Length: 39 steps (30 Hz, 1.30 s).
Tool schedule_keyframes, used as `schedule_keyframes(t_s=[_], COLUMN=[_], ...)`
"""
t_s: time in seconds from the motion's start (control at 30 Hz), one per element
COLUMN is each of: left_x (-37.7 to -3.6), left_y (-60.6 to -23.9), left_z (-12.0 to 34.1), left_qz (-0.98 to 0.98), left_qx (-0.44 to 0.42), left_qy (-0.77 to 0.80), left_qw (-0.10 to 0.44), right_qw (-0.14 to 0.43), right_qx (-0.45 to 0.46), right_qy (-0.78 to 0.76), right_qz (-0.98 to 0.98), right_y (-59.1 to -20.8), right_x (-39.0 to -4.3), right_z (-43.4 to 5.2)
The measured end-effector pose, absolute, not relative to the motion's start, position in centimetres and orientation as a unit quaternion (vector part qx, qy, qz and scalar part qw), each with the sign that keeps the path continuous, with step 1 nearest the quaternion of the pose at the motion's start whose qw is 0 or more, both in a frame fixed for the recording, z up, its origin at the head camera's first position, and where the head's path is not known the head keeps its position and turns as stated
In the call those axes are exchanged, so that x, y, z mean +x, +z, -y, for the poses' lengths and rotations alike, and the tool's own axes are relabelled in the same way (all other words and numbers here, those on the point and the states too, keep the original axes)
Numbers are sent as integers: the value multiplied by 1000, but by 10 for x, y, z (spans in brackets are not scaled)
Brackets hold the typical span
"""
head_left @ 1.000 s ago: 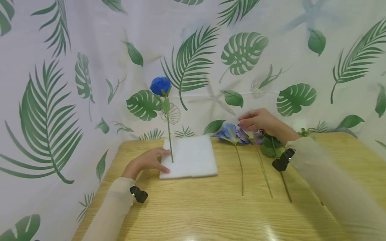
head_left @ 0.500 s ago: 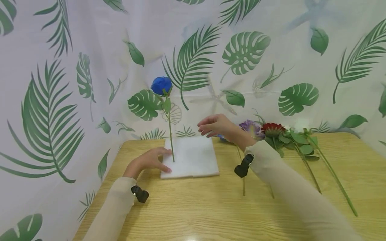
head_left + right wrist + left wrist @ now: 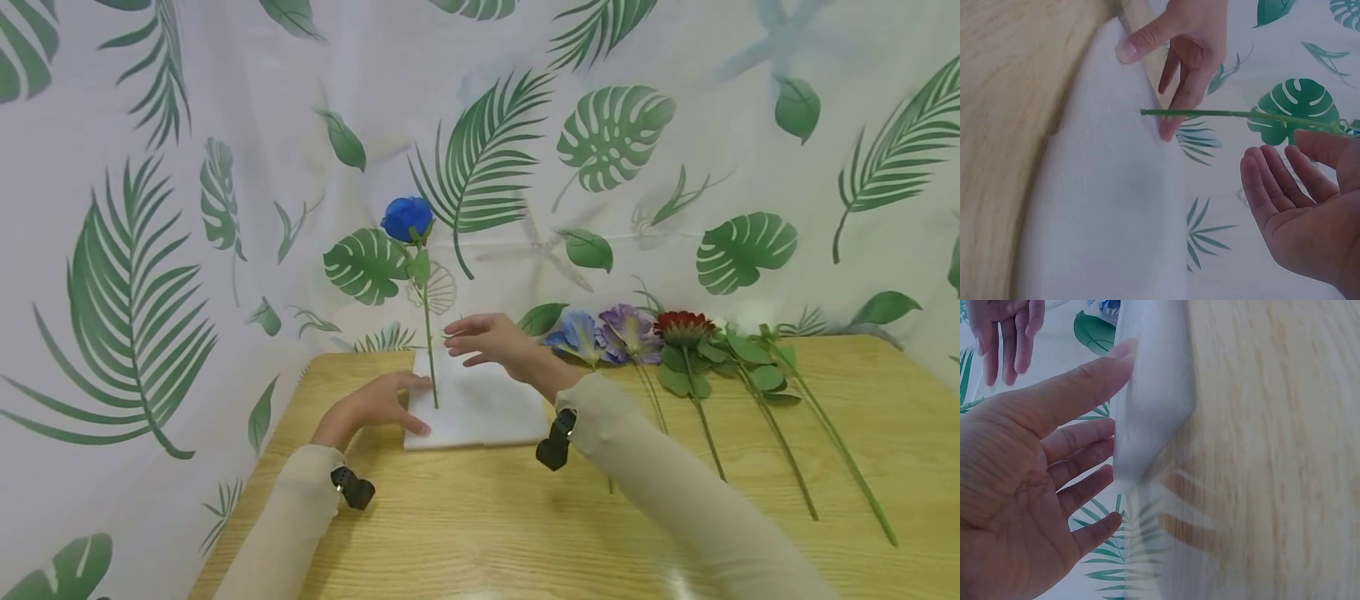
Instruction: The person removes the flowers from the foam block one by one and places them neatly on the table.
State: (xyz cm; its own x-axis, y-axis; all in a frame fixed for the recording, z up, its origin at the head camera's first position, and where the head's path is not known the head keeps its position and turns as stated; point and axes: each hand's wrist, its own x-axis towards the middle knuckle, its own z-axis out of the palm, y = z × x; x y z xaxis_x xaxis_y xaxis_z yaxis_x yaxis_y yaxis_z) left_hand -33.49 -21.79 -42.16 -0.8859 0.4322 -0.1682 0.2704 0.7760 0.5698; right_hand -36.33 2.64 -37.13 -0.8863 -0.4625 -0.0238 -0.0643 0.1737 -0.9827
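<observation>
On the table's left, your left hand (image 3: 372, 406) presses straight fingers on the foam (image 3: 480, 400), steadying the upright blue rose (image 3: 407, 218); your right hand (image 3: 489, 341), fingers loosely spread, hovers beside its stem.

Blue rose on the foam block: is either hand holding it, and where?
Neither hand holds the blue rose. The left hand rests with straight fingers on the foam block's left edge. The right hand hovers open beside the stem, not touching it.

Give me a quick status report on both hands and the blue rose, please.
Left hand open, touching foam block edge. Right hand open, beside blue rose stem, not gripping. Rose upright in foam. Nothing obstructing.
</observation>
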Motion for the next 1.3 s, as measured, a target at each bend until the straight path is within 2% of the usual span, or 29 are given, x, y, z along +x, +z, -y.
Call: schedule_keyframes(t_s=[0.5, 1.07, 1.3], left_x=[-334, -337, -337], left_y=[-421, -423, -423], left_z=[219, 219, 219], left_qz=[-929, -930, -930], left_qx=[199, 201, 199], left_qy=[277, 275, 273], left_qw=[143, 139, 145], right_qw=[193, 197, 182], right_qx=[-171, -183, -188], right_qy=[-625, -605, -608], right_qz=[-737, -749, -750], right_y=[-377, -375, -379], right_x=[-353, -344, -344], right_z=[-2, 3, 3])
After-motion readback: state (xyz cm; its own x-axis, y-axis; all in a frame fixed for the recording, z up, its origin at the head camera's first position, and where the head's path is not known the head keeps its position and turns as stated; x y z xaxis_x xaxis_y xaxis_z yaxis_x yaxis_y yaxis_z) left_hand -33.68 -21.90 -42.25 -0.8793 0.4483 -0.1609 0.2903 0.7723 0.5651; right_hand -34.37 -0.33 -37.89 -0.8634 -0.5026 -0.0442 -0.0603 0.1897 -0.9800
